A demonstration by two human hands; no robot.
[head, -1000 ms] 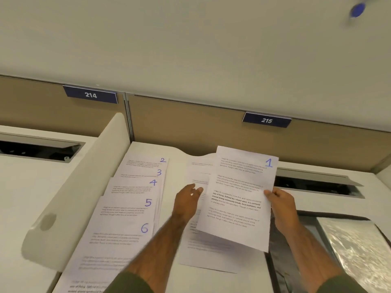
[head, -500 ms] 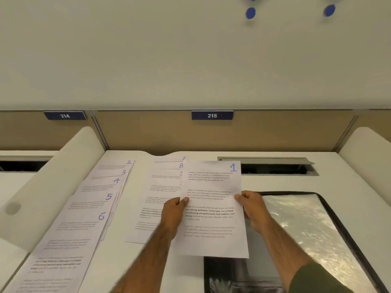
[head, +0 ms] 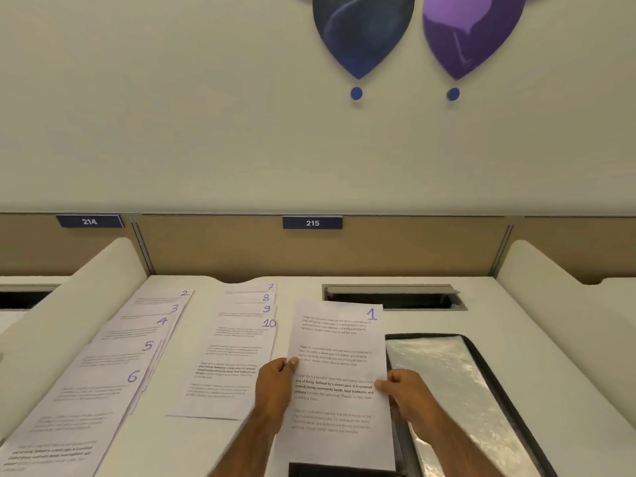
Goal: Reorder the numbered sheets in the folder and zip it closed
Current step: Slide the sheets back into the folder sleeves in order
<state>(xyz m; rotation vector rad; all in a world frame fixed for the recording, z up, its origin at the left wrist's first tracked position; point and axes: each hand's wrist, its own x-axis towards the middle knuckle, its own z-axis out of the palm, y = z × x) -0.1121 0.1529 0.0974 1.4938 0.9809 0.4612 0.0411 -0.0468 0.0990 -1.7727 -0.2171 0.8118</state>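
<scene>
Sheet 1 (head: 339, 359) is held up over the white desk (head: 537, 339) by both hands. My left hand (head: 275, 383) pinches its left edge, and my right hand (head: 406, 390) pinches its right edge. Sheets 2 to 6 (head: 113, 366) lie fanned in a column at the left. Sheets 7 to 10 (head: 237, 352) lie fanned in the middle. The open black-rimmed zip folder (head: 447, 383), with a shiny clear face, lies at the right, partly under sheet 1.
A white curved divider (head: 69, 315) borders the desk on the left and another divider (head: 557, 297) on the right. A cable slot (head: 392, 299) opens in the desk behind sheet 1. A tan back panel carries the label 215 (head: 312, 223).
My left hand came off the middle pile and took sheet 1's left edge. Both hands carried the sheet right, beside the folder. The view tilted up.
</scene>
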